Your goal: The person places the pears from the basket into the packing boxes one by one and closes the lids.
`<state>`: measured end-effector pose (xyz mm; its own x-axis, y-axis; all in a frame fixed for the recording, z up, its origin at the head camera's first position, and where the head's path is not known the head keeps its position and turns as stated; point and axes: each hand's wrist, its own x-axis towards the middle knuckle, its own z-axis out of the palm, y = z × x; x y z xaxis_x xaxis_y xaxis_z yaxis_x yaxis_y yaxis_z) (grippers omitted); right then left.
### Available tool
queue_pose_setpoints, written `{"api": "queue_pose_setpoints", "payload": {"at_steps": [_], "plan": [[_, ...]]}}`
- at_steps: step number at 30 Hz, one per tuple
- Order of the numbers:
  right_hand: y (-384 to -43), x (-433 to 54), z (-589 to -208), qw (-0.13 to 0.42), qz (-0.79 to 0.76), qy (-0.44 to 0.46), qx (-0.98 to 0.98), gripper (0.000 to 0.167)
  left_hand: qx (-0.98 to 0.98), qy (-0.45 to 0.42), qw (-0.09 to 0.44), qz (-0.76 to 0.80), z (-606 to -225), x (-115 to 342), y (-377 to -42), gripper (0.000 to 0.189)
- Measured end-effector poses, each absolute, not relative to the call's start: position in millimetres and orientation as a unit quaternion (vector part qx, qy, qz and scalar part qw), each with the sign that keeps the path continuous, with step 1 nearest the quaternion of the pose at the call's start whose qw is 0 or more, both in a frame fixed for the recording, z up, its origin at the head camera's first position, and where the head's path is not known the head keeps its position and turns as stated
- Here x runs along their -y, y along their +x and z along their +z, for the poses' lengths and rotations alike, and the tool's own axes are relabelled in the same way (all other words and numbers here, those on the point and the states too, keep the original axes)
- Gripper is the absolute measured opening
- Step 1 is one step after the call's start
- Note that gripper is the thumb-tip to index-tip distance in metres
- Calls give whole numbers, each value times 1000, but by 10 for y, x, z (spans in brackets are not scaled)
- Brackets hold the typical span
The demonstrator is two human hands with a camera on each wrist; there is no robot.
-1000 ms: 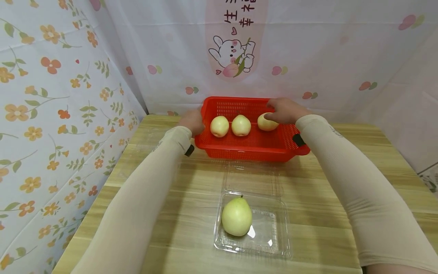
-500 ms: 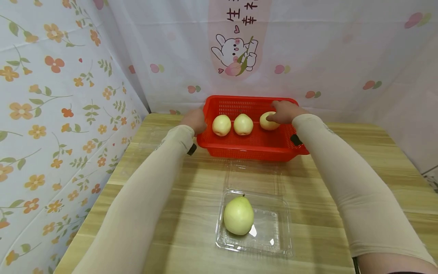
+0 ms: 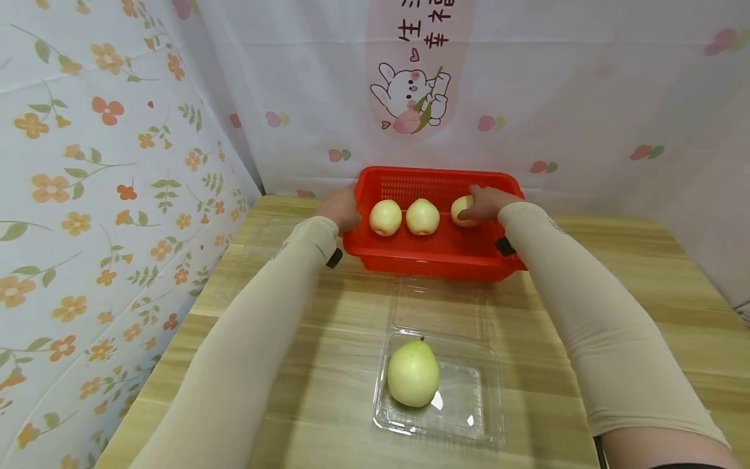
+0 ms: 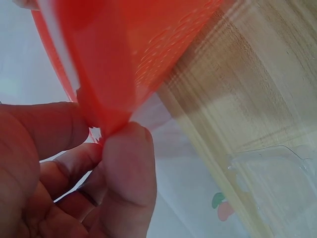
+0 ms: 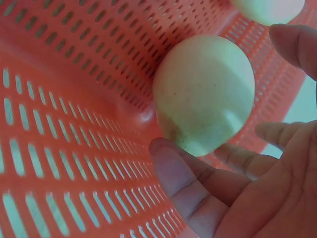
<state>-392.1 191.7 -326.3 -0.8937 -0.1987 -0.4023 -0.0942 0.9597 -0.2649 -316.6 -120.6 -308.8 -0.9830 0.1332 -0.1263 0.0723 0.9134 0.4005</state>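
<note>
Head view | with left hand (image 3: 340, 210), pinching red basket (image 3: 430, 260) by its rim, likely steadying it | with right hand (image 3: 489, 202), spreading fingers wide around rightmost pear (image 5: 203, 94), apparently fitting its roundness

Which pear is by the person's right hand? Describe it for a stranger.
On the light wooden table, find the red perforated plastic basket. Toward its right end lies the round, pale yellow pear. Unlike the two pale yellow pears side by side to its left, it lies apart, beside the person's right hand.
</note>
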Motion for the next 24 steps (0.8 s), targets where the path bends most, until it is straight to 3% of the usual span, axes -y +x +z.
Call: {"api": "queue_pose_setpoints", "payload": {"at_steps": [16,24], "plan": [[-3879,-1903,-3366,211,-142,-53,-966,77,-974,48,79,209,-3081,1179,-3140,15],[-3864,-1933,-3376,204,-125,-67,-968,81,-977,45,78,191,-3084,1165,-3159,14]]}}
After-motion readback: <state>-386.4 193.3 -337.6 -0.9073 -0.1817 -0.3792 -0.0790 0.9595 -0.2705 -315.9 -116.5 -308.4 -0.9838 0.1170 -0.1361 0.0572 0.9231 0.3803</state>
